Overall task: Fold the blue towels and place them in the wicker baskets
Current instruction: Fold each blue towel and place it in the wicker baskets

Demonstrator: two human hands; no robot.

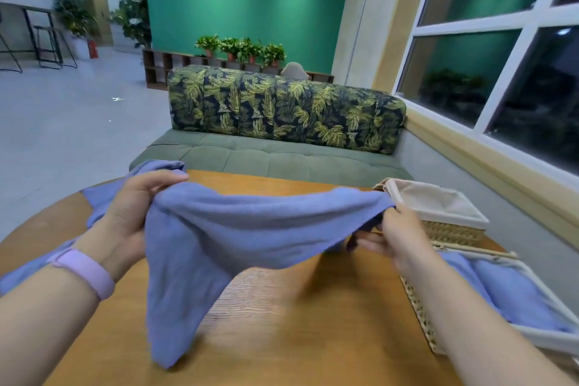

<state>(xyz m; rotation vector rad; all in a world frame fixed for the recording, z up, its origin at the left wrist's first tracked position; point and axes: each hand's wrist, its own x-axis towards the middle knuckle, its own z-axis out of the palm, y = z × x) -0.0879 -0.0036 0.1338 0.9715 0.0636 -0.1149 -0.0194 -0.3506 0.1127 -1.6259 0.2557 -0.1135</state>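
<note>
Towel [250,229] up off the table [297,323], stretched between both hands: left hand [125,213] bunching one end, right hand [394,229] pinching the other corner. That hanging tail could drag and spoil the fold! Far basket [454,229] looks empty; near basket [419,307] already holds blue cloth.

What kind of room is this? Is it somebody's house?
Probably a lounge or office common area, not a house: a leaf-print sofa faces a wooden table, potted plants line a low shelf, and bar stools stand in a wide open hall.
</note>
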